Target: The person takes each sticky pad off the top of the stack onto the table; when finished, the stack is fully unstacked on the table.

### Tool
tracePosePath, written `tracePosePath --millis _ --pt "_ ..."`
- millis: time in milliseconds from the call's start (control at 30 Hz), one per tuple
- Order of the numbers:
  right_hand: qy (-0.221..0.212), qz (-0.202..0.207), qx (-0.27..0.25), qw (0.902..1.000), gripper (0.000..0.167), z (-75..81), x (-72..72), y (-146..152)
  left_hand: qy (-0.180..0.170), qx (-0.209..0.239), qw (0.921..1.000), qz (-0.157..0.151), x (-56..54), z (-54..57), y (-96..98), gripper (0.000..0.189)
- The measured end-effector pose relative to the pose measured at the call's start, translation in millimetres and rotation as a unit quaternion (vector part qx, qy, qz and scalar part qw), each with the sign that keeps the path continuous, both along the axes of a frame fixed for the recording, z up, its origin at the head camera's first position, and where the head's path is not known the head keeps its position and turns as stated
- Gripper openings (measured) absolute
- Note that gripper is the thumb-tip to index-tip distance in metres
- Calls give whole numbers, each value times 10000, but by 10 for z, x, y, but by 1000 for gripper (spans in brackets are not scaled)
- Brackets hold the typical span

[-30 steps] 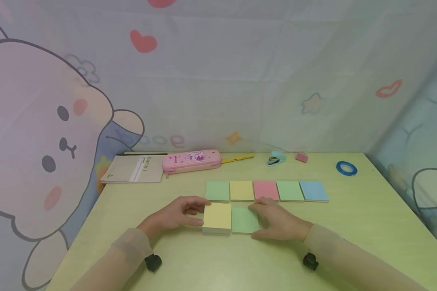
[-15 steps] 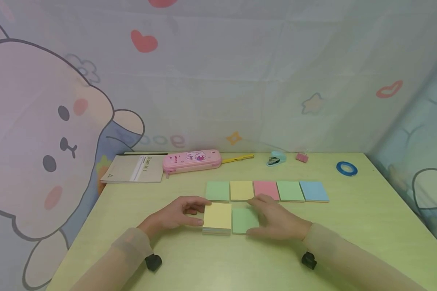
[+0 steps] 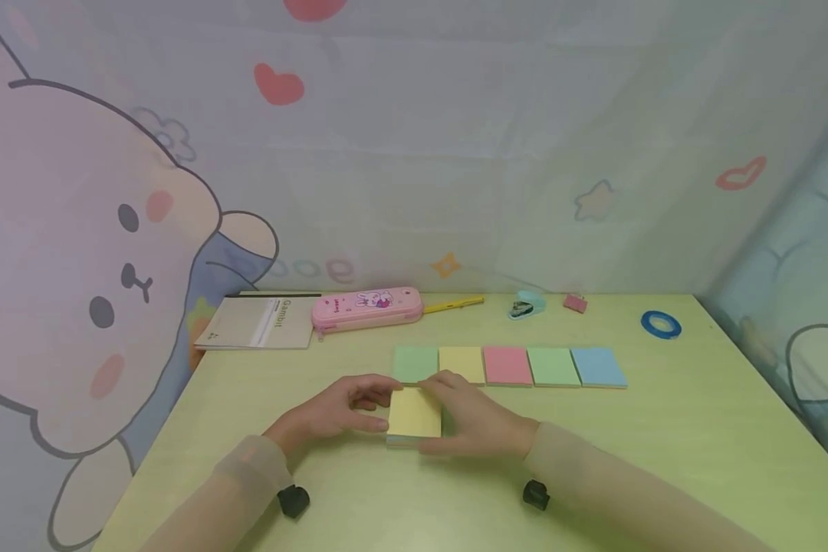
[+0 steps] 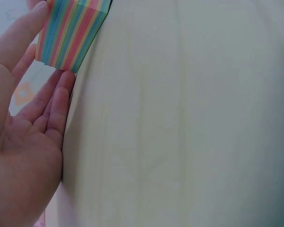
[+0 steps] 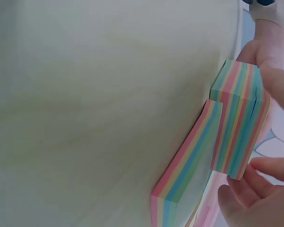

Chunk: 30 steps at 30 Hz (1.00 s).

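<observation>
A stack of sticky note pads (image 3: 415, 412) with a yellow top stands between both hands; its sides show pink, yellow, green and blue stripes. My left hand (image 3: 338, 406) holds its left side, thumb at the front corner and fingers at the back. From the right, my right hand (image 3: 479, 418) spans the stack, fingertips right at the back edge and thumb along the front. A single pad (image 5: 187, 163) lies beside the stack under this hand, mostly hidden in the head view. Striped edges of the stack (image 4: 75, 35) show against the left fingers in the left wrist view.
Behind the stack runs a row of pads: green (image 3: 415, 364), yellow (image 3: 461, 365), pink (image 3: 507, 366), green (image 3: 554, 366) and blue (image 3: 599, 367). Farther back lie a notebook (image 3: 241, 326), pink pencil case (image 3: 366, 309), yellow pen (image 3: 454, 305), stapler (image 3: 527, 304), pink clip (image 3: 575, 303) and blue tape roll (image 3: 661, 324).
My right hand has moved left from the single green pad over to the stack, now covering that pad. My left hand keeps its place at the stack's left side.
</observation>
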State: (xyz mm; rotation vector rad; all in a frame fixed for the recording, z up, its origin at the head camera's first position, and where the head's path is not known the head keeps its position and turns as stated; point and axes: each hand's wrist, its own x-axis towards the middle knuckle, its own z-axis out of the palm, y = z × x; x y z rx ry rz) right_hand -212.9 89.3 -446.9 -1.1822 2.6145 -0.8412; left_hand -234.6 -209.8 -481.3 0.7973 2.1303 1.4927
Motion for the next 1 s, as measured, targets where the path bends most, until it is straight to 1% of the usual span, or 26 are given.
tracePosePath --millis 133,300,367,500,633,800,900,1000 --pt "156 -122 127 9997 84 -41 -5 -11 -24 35 10000 -35 8 -14 4 62" --pt "259 -185 94 9994 82 -51 -21 19 -29 64 9999 -98 4 -15 7 67" --pt "249 -232 40 9994 82 -48 -25 58 -46 61 9999 -86 2 -10 11 68" --pt "269 -360 46 9990 83 -51 -37 208 -49 -92 9999 8 3 -8 15 67" --pt "346 -527 90 9980 84 -44 -43 458 -31 -241 9997 69 0 -6 27 68" --pt "480 -658 -8 9967 81 -27 -57 864 19 -307 9995 97 -3 -15 31 68" --pt "609 -688 -63 9958 78 -66 -85 1118 44 -332 9994 124 -8 -21 29 67" --pt "585 -838 23 9948 77 -123 -100 1347 42 -339 9993 135 -12 -22 34 67"
